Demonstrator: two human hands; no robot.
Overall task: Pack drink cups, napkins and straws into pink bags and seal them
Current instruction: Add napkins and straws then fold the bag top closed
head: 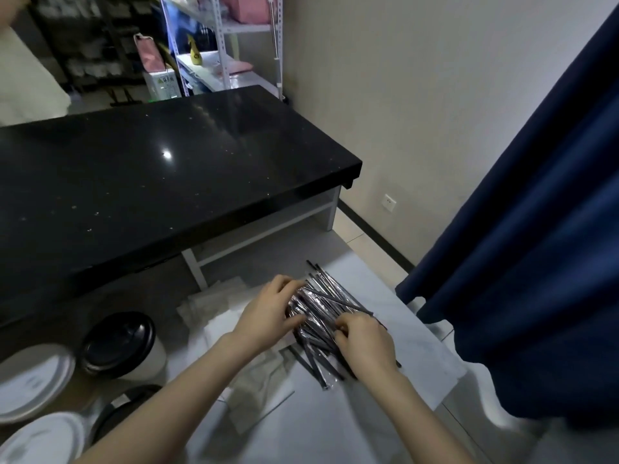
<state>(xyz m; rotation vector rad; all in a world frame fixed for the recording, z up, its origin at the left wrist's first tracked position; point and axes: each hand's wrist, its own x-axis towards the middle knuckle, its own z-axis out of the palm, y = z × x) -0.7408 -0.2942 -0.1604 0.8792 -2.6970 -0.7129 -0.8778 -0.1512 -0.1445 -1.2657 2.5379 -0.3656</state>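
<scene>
Sorting through the pile of wrapped straws (pixel 321 316), you are working at the straw-picking step, and no pink bag is lying near your hands yet, so packing looks barely begun. Your left hand (pixel 268 316) is resting on the left edge of the pile, fingers curled over the wrappers and steadying them. Your right hand (pixel 363 339) is pressing on the near right side, thumb and forefinger pinching together at what seems to be a single straw, though the blur is hiding whether one is truly caught. Both forearms are reaching forward and slightly inward, palms down. The straws are lying on the white sheet (pixel 418 333), napkins (pixel 214 303) just to their left, lidded cups (pixel 124 343) further left. Next you are probably needing to tease one straw free without dragging its neighbours.
</scene>
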